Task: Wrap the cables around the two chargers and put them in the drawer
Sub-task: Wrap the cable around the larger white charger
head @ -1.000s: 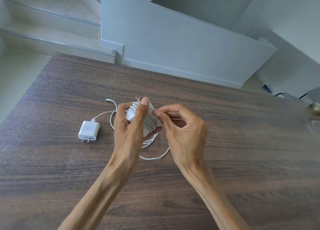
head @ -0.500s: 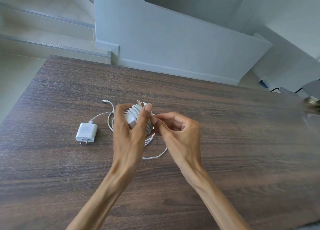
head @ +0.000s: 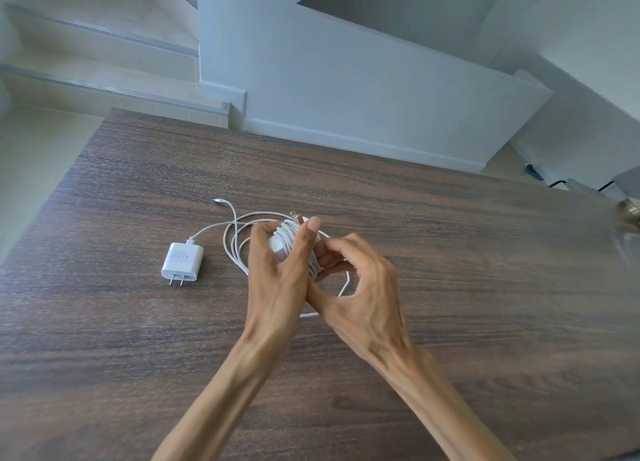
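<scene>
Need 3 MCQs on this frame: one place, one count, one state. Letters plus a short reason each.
1. Where does the loose white plug-in charger lie?
A. On the dark wood-grain table, on the side of the left hand
B. On the stairs
C. In the right hand

2. How many white chargers are in view?
A. One
B. Two
C. Four

3. What state is the held white charger in?
A. Bare, no cable on it
B. Wound with turns of white cable, a length still trailing to the table
C. Lying flat on the table, untouched

Answers:
1 A: it rests prongs toward the camera on the table, apart from both hands.
2 B: one on the table, one in the left hand's grip.
3 B: coils band its body and a loop hangs below the right hand.
</scene>
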